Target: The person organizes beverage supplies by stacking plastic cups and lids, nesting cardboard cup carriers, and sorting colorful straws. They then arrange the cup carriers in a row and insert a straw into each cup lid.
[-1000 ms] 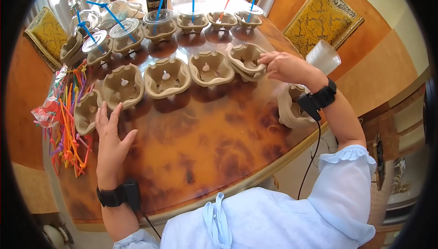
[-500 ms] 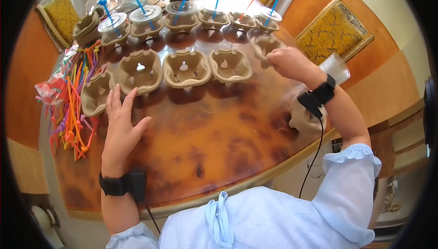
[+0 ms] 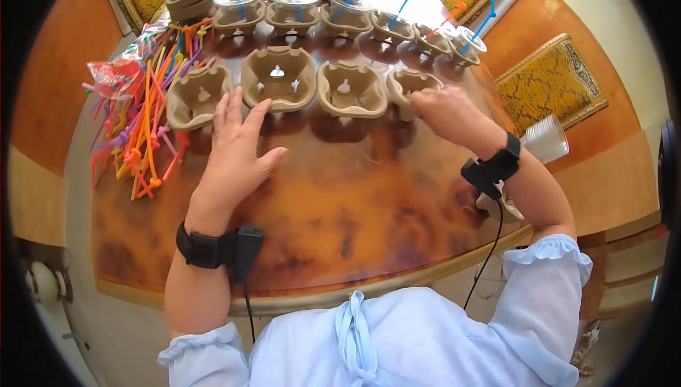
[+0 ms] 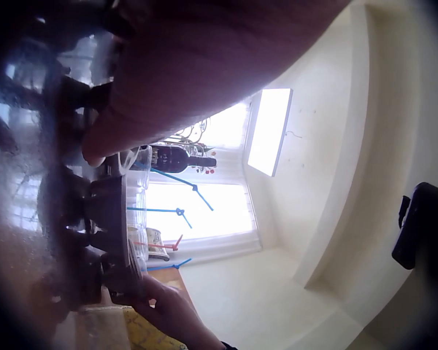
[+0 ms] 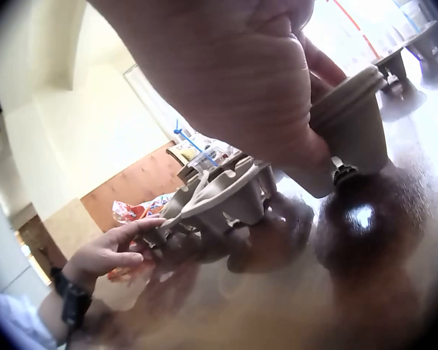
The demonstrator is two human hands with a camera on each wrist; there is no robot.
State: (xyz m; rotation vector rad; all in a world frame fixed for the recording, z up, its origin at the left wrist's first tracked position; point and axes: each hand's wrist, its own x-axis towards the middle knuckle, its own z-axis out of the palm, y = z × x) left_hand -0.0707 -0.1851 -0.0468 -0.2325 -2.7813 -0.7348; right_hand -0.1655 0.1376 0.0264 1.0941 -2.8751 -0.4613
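Right hand grips rightmost front-row holder

Left hand open, fingers at leftmost holder's rim. Right hand clenched on the cardboard holder. Glossy brown desk, knotted straws left, lidded cups behind; yellow patterned chair in room. Front row: four holders now, five earlier.

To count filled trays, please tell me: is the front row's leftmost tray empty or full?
Empty. The leftmost tray shows its bare inside in the head view, without cup.
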